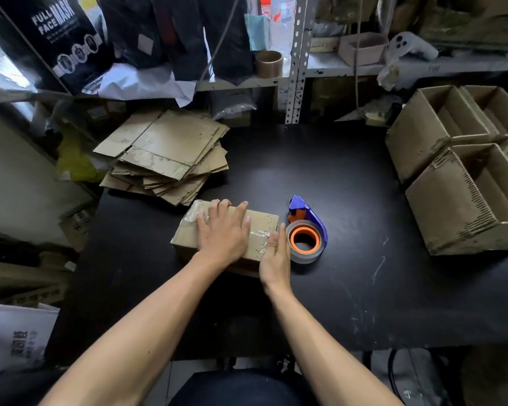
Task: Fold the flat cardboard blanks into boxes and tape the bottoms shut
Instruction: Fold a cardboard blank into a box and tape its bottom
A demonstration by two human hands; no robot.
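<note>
- Black tabletop (pixel 349 200), cluttered shelving behind; stack of flat blanks (pixel 165 159) at upper left of frame, finished boxes (pixel 458 171) at right edge.
- Box (pixel 258 222) in work lies bottom-up, centre frame, clear tape running along its long axis, left to right.
- My left hand (pixel 223 232) lies flat, fingers straight, pressing the taped seam.
- My right hand (pixel 274 259), fingers straight and together, presses the tape end down the box's right end.
- Tape dispenser (pixel 307 230) sits just right of that hand, so the right hand is nearer for the next pickup.
</note>
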